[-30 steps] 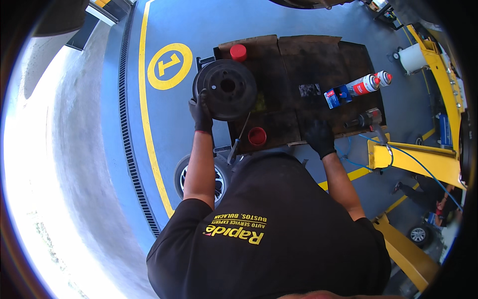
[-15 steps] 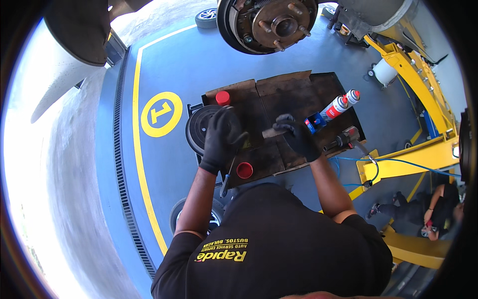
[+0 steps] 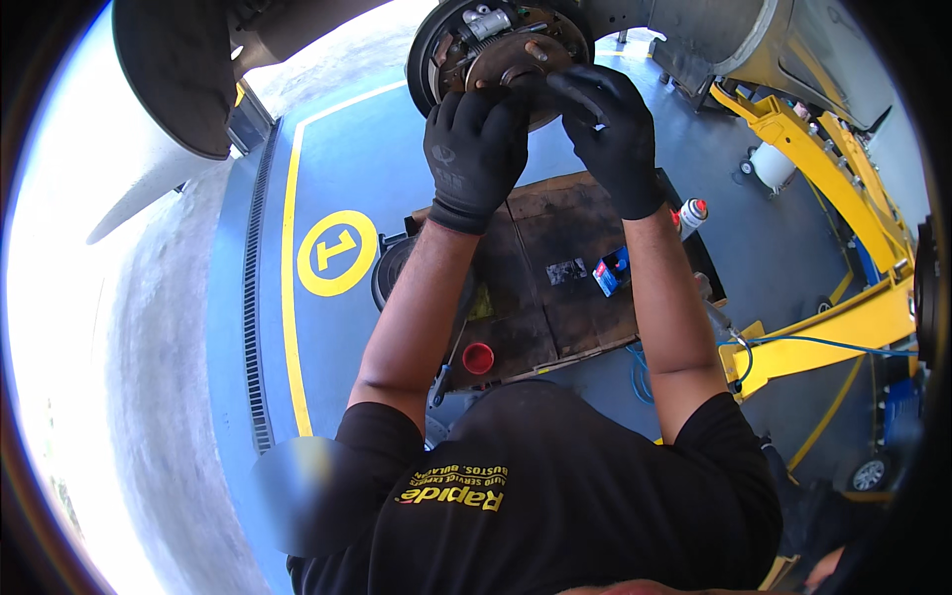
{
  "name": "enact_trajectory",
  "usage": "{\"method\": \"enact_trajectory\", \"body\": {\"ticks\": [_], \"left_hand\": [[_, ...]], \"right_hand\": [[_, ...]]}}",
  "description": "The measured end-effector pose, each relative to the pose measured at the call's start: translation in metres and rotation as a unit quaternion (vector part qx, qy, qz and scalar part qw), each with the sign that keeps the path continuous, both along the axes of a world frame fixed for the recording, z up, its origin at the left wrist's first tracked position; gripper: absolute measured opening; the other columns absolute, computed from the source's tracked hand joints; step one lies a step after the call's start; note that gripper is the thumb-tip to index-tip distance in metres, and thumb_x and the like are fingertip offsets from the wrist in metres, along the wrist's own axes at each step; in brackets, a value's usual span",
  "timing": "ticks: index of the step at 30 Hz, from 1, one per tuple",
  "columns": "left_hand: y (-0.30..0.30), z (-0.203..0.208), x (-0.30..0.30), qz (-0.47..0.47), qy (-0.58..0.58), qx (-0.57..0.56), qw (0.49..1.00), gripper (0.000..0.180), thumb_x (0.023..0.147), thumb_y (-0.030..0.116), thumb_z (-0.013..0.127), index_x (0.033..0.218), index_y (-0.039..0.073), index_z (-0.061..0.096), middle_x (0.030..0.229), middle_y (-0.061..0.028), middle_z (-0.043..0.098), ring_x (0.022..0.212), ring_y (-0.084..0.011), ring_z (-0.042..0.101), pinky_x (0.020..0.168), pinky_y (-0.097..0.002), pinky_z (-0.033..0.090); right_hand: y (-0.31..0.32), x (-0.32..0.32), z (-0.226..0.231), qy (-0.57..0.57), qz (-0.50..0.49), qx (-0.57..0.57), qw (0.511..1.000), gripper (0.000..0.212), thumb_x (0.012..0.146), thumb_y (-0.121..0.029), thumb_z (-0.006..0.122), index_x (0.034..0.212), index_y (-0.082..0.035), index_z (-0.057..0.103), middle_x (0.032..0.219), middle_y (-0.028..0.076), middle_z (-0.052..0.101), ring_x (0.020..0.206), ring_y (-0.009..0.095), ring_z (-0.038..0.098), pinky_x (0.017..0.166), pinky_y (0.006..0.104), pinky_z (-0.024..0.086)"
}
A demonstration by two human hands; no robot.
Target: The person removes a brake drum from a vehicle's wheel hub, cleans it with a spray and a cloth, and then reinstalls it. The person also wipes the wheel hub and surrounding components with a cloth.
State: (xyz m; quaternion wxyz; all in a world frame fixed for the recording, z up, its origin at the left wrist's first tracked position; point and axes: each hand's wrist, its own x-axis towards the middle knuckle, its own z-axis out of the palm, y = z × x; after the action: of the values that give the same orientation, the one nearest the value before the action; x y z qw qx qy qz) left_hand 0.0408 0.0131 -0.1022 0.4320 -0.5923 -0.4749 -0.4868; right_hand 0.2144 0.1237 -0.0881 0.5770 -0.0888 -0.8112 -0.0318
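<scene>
Both my hands, in black gloves, are raised at a rusty wheel hub [image 3: 511, 61] with studs, on a brake assembly [image 3: 428, 61] with a spring and a silver cylinder. My left hand [image 3: 476, 154] is closed at the hub's lower edge, its curled fingertips hidden from view. At the hub's right side, my right hand [image 3: 613, 139] has its fingers bent together toward the hub. A small pale spot shows by its thumb; whether that is a held thing or a gap, I cannot make out.
Below my arms, a cardboard-covered table [image 3: 535, 213] bears a red cap [image 3: 478, 358], a screwdriver [image 3: 439, 387], a blue box [image 3: 612, 273], a printed packet [image 3: 567, 271] and a spray can [image 3: 692, 213]. A black round drum [image 3: 392, 273] stands left. Yellow lift arms [image 3: 823, 347] stand right.
Both hands have risen from over the table to the hub. My left hand has left the black drum. The view has shifted, and the person at lower right is now mostly hidden.
</scene>
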Motion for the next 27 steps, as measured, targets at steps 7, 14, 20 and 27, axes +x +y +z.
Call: {"method": "enact_trajectory", "body": {"ticks": [7,14,20,27], "left_hand": [[0.028,0.005,0.009,0.091,0.000,0.002,0.996,0.024,0.082,0.010,0.074,0.105,0.016,0.075,0.112,-0.0050,0.073,0.093,-0.0314,0.064,0.077,-0.0456,0.054],[0.025,0.018,0.025,0.231,0.004,-0.080,0.970,0.026,0.084,0.016,0.074,0.110,0.017,0.077,0.109,-0.0050,0.069,0.102,-0.0333,0.064,0.083,-0.0499,0.051],[0.030,0.033,0.046,0.328,0.054,-0.123,0.935,0.029,0.086,0.017,0.082,0.115,0.020,0.081,0.107,-0.0048,0.077,0.105,-0.0330,0.070,0.085,-0.0471,0.059],[0.037,0.025,0.047,0.237,0.017,-0.070,0.969,0.022,0.085,0.012,0.072,0.106,0.005,0.072,0.089,-0.0147,0.066,0.083,-0.0345,0.069,0.066,-0.0473,0.055]], "right_hand": [[0.036,-0.021,-0.006,0.043,0.010,0.011,0.999,0.051,0.083,0.003,0.075,0.131,-0.014,0.079,0.120,0.011,0.077,0.107,0.030,0.072,0.094,0.0406,0.059],[0.036,-0.031,0.011,0.054,0.038,0.096,0.993,0.052,0.082,-0.006,0.081,0.133,-0.017,0.078,0.112,0.009,0.076,0.093,0.031,0.070,0.088,0.0409,0.055],[0.044,-0.029,0.008,0.078,0.022,0.136,0.987,0.049,0.085,-0.009,0.083,0.133,-0.022,0.079,0.109,0.004,0.079,0.092,0.028,0.073,0.087,0.0400,0.056],[0.054,-0.025,0.011,0.027,0.029,0.163,0.986,0.048,0.087,-0.009,0.083,0.133,-0.021,0.080,0.112,0.005,0.080,0.091,0.026,0.076,0.081,0.0381,0.058]]}}
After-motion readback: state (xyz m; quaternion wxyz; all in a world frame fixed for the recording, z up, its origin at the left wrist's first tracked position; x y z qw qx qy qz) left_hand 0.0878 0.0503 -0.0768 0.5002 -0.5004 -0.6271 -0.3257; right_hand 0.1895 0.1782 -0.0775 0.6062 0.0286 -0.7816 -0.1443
